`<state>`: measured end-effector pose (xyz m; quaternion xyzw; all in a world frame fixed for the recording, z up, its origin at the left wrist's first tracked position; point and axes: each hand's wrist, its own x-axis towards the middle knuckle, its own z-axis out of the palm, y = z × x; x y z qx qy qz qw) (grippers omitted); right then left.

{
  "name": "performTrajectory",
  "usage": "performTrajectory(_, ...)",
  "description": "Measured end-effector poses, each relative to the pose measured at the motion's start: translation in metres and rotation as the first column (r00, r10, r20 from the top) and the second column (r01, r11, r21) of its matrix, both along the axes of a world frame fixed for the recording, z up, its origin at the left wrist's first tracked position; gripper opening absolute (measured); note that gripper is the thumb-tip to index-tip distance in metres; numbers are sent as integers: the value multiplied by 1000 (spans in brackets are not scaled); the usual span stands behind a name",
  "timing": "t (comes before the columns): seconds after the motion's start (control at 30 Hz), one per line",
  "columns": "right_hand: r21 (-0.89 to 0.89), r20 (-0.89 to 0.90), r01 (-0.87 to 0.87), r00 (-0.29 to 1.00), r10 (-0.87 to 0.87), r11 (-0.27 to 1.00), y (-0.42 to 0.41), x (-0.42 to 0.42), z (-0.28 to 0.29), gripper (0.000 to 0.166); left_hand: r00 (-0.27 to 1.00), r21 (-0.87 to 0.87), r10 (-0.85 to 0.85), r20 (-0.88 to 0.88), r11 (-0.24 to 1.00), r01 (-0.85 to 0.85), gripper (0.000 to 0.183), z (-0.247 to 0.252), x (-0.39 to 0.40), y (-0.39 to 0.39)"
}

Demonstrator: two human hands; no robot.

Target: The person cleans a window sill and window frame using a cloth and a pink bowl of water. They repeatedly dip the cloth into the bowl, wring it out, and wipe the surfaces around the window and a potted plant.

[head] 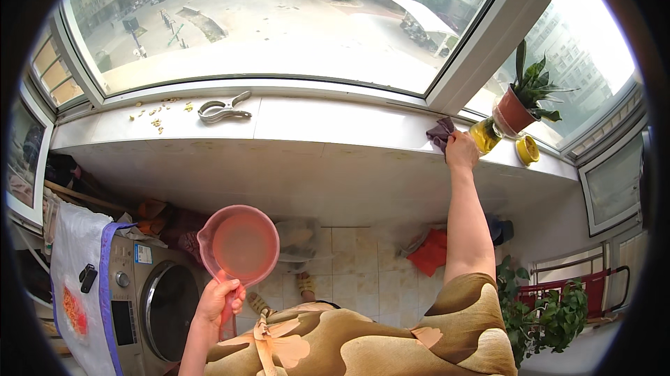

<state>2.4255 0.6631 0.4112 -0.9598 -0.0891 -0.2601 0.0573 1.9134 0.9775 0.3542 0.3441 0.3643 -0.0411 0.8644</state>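
My left hand (217, 300) grips the handle of a pink translucent plastic dipper (246, 245), held over the floor with cloudy liquid inside. Out at the window sill (335, 119), my right hand (462, 150) has a dark purple-brown cloth (440, 132) bunched in its fingers, the cloth resting on the white surface. Just right of that hand stands a clear container with yellow contents (485, 135). Beside it are a terracotta-coloured pot (515, 111) with a spiky green plant and a round yellow container (527, 150) near the sill's front edge.
A large spring clamp (225, 108) and several small yellowish pieces (157, 123) lie on the sill's left part. At lower left is a front-loading washing machine (170, 308) under a cover (78, 271). A leafy plant (555, 313) and a red bag-like item (429, 251) are at lower right.
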Motion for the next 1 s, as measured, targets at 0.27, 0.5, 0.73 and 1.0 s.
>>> performTrajectory(0.27, 998, 28, -4, 904, 427, -55, -43, -1, 64, 16, 999, 13, -29, -17, 999, 29, 23, 5, 18, -12)
performTrajectory(0.5, 895, 126, 206, 734, 667, -396, -83, -51, 85, 28, 994, 41, -112, -6, 993, 112, 17, 7, 36, -7)
performTrajectory(0.73, 719, 532, 132, 528, 662, -683, -95, -155, 144, 45, 979, 30, -201, 2, 979, 201, 21, 4, 31, 11)
performTrajectory(1.0, 278, -292, 168, 953, -83, 946, -29, -264, 109, 22, 963, 5, -271, 8, 963, 271, 15, 7, 33, 19)
